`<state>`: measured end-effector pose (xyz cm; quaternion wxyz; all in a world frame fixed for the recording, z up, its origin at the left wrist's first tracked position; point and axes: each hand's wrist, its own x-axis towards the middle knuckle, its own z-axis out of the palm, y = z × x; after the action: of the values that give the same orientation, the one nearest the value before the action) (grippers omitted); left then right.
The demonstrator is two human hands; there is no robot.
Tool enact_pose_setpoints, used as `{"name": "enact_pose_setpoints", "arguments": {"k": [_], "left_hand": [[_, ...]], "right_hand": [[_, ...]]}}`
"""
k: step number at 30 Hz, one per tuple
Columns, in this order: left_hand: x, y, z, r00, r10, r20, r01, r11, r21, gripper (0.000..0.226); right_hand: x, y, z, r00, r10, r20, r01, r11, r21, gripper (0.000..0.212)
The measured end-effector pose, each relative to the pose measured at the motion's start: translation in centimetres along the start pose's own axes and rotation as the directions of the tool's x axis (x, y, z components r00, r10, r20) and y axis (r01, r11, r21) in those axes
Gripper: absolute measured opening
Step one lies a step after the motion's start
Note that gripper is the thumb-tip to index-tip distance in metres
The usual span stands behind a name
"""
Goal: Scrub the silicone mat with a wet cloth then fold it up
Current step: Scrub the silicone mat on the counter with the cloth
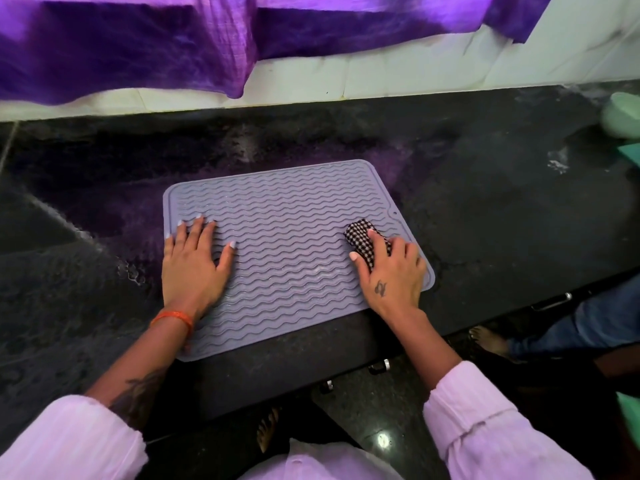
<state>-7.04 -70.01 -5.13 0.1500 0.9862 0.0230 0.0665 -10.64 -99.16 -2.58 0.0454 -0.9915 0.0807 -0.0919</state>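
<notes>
A grey-lilac silicone mat [291,237] with wavy ridges lies flat on the black stone counter [502,216]. My left hand [194,265] rests flat on the mat's left side, fingers straight and spread. My right hand [391,268] is on the mat's right side and grips a bunched black-and-white checked cloth [362,237], which presses on the mat. Parts of the mat look wet and shiny.
The counter is wet, with small puddles at left [130,271] and far right [557,164]. A purple curtain [138,46] hangs over the white wall behind. A pale green object [621,114] sits at the counter's far right. Another person's foot [491,341] stands on the floor at right.
</notes>
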Motion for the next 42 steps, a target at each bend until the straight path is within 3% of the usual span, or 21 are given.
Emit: {"name": "enact_pose_setpoints", "arguments": {"k": [2,5,10,12,14,17,20,22,24,28,32,36,40,42], "left_hand": [[0.0,0.1,-0.1,1.000,0.001,0.005,-0.001,1.000,0.006,0.072],[0.0,0.1,-0.1,1.000,0.004,0.006,-0.004,1.000,0.012,0.073],[-0.1,0.1,-0.1,1.000,-0.001,0.009,0.001,1.000,0.014,0.073],[-0.1,0.1,-0.1,1.000,-0.003,0.011,0.002,1.000,0.013,0.074],[0.0,0.1,0.0,1.000,-0.005,0.014,0.005,1.000,0.014,0.074],[0.0,0.1,0.1,1.000,-0.005,0.014,0.005,1.000,0.026,0.074],[0.0,0.1,0.1,1.000,-0.008,0.012,0.008,0.999,0.033,0.074],[0.0,0.2,0.1,1.000,-0.010,0.012,0.010,0.999,0.036,0.074],[0.0,0.3,0.1,1.000,-0.017,0.009,0.016,0.999,0.037,0.073],[0.0,0.4,0.0,1.000,-0.020,0.011,0.020,0.999,0.041,0.073],[-0.1,0.5,-0.2,1.000,-0.020,0.011,0.020,1.000,0.025,0.073],[-0.2,0.4,-0.2,1.000,-0.010,0.009,0.010,1.000,0.023,0.072],[-0.1,0.2,-0.1,1.000,-0.016,0.013,0.016,1.000,0.018,0.074],[-0.1,0.2,-0.1,1.000,-0.018,0.008,0.018,1.000,0.019,0.074]], "right_hand": [[0.7,0.5,-0.2,0.999,-0.033,0.012,0.032,0.998,0.059,0.052],[1.2,1.6,-0.3,0.993,-0.060,-0.106,0.075,0.987,0.143,0.044],[0.6,1.5,0.6,0.996,-0.038,-0.079,0.036,0.999,-0.027,0.045],[1.2,1.8,0.1,0.995,-0.078,-0.061,0.078,0.997,-0.001,0.043],[2.2,2.7,-0.7,0.996,-0.078,-0.045,0.085,0.976,0.199,0.037],[3.2,4.5,-2.2,0.983,0.155,-0.102,-0.063,0.797,0.600,0.030],[3.7,6.3,-2.4,0.940,0.335,-0.059,-0.199,0.683,0.702,0.028],[3.7,6.9,-2.0,0.947,0.320,-0.011,-0.227,0.695,0.683,0.029],[3.4,6.4,-1.5,0.971,0.239,0.005,-0.195,0.781,0.593,0.035],[2.2,3.6,0.0,0.993,0.081,-0.090,-0.055,0.963,0.264,0.043],[2.5,2.9,-0.1,0.993,0.035,-0.109,-0.017,0.987,0.162,0.035],[3.7,4.2,-1.8,0.996,0.039,-0.080,-0.012,0.950,0.313,0.032],[1.6,2.9,-1.0,0.993,-0.070,-0.091,0.080,0.990,0.115,0.029],[0.8,1.9,-0.3,0.995,-0.052,-0.089,0.059,0.995,0.078,0.028]]}}
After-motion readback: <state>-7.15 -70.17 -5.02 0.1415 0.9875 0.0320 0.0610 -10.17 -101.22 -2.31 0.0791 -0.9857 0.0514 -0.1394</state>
